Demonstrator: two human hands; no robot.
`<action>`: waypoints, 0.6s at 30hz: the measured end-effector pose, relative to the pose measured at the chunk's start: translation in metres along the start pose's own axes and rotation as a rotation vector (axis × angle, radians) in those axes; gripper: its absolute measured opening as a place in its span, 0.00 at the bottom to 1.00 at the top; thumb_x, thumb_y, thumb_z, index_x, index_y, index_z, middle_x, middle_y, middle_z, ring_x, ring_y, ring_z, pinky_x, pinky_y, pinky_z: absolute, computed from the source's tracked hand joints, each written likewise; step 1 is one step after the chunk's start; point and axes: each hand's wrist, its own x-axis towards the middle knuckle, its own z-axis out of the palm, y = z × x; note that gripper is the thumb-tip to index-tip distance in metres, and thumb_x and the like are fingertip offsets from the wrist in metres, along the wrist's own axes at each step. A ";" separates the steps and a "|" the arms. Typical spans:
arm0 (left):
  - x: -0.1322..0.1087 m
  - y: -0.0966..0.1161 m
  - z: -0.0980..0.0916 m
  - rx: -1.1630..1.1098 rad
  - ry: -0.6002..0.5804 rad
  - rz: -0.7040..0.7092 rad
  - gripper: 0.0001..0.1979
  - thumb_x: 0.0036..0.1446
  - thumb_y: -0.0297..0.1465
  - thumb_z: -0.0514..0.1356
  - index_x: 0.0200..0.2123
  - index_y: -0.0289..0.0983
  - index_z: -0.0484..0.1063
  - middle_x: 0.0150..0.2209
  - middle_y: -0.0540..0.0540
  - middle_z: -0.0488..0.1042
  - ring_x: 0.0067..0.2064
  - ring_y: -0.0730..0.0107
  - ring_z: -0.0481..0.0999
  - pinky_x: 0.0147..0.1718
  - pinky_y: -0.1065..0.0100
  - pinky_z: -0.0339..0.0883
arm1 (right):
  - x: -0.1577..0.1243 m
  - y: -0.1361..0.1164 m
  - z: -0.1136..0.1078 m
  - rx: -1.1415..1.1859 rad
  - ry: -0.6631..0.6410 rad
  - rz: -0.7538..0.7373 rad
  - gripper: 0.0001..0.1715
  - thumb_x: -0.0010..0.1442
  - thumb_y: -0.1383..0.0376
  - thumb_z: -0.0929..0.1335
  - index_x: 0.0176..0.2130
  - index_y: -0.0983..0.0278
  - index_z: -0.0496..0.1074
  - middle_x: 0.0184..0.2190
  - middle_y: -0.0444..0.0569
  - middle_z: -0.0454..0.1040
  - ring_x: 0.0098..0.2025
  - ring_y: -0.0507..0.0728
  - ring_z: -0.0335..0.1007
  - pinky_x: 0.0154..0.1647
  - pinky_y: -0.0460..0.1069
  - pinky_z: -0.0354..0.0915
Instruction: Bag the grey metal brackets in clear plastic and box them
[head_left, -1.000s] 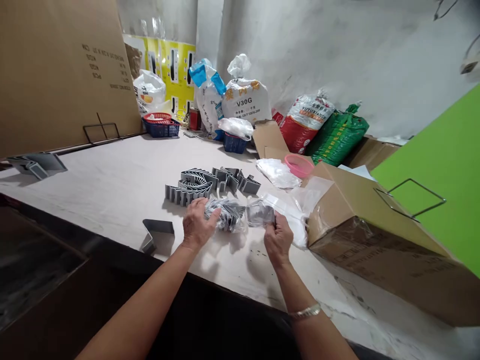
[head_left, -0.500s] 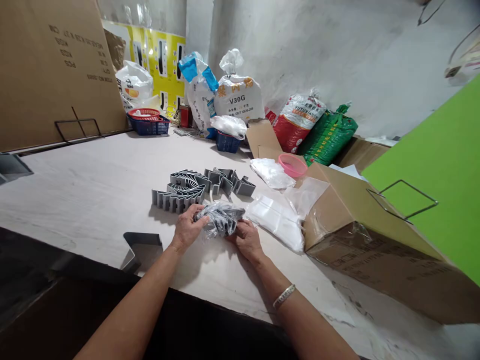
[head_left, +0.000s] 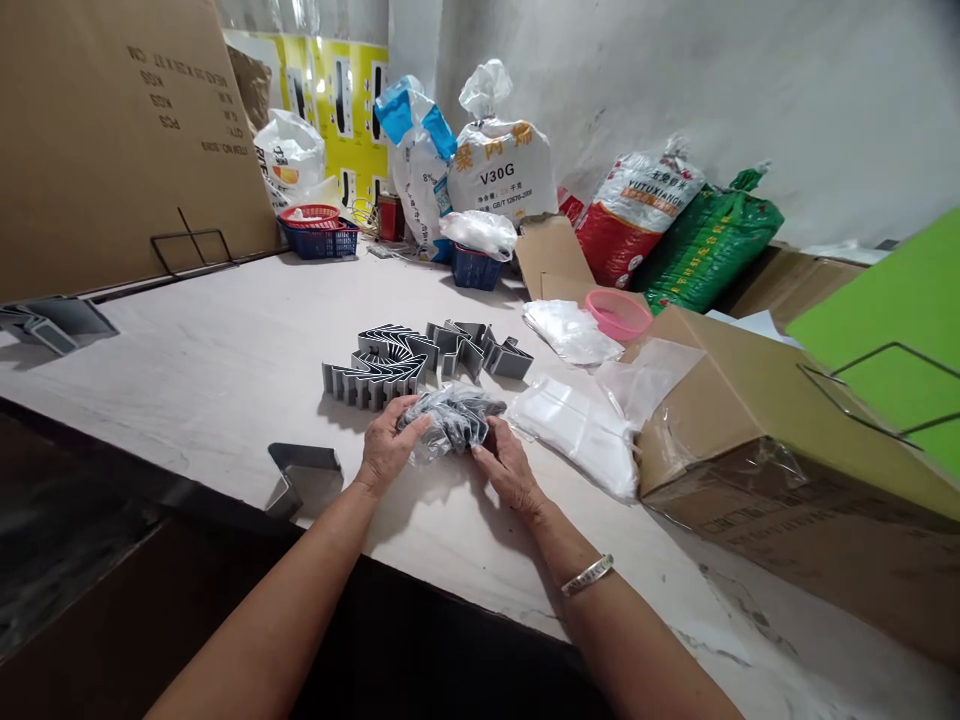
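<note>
Between my two hands is a clear plastic bag (head_left: 450,422) with grey bent pieces inside. My left hand (head_left: 388,442) grips its left end, thumb on top. My right hand (head_left: 508,462) holds the right end, its fingertips partly hidden behind the bag. Just beyond stands a fanned row of grey bent brackets (head_left: 375,375), with several looser brackets (head_left: 480,350) to its right. A single grey bracket (head_left: 304,475) sits near the table's front edge, left of my left forearm.
A stack of clear bags (head_left: 577,430) lies right of my hands, beside a cardboard box (head_left: 720,400). More brackets (head_left: 60,322) lie at far left. Behind are a pink basket (head_left: 619,312), blue baskets (head_left: 476,268) and several sacks (head_left: 499,165). A tall cardboard sheet (head_left: 135,150) stands at left.
The camera view has turned slightly left, so things appear shifted right. Both hands still hold the bag; my right hand's fingers have shifted along its right end.
</note>
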 end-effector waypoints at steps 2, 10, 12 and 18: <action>0.000 0.000 0.000 -0.032 0.003 0.000 0.17 0.46 0.38 0.58 0.40 0.37 0.71 0.35 0.49 0.73 0.34 0.71 0.70 0.36 0.71 0.64 | 0.001 -0.001 0.000 0.017 -0.010 0.041 0.22 0.52 0.60 0.60 0.47 0.64 0.61 0.31 0.47 0.68 0.33 0.56 0.63 0.38 0.53 0.61; -0.001 -0.003 0.001 -0.084 0.004 0.009 0.18 0.46 0.37 0.59 0.41 0.36 0.70 0.37 0.48 0.73 0.36 0.70 0.70 0.39 0.70 0.64 | -0.001 -0.012 0.007 -0.003 0.092 0.004 0.22 0.52 0.62 0.58 0.46 0.65 0.63 0.36 0.52 0.69 0.38 0.58 0.65 0.41 0.54 0.62; 0.000 -0.004 0.002 -0.101 0.005 0.007 0.18 0.46 0.37 0.59 0.41 0.36 0.71 0.38 0.48 0.73 0.37 0.70 0.70 0.39 0.70 0.64 | -0.002 -0.013 0.008 -0.017 0.145 -0.025 0.23 0.51 0.62 0.58 0.47 0.66 0.62 0.40 0.55 0.68 0.40 0.58 0.65 0.41 0.54 0.63; 0.000 -0.005 0.001 -0.113 0.005 -0.015 0.18 0.45 0.37 0.60 0.41 0.36 0.71 0.38 0.48 0.73 0.38 0.69 0.71 0.40 0.69 0.64 | -0.002 -0.012 0.010 -0.048 0.107 -0.026 0.27 0.52 0.58 0.60 0.50 0.66 0.59 0.38 0.54 0.70 0.36 0.58 0.68 0.38 0.54 0.65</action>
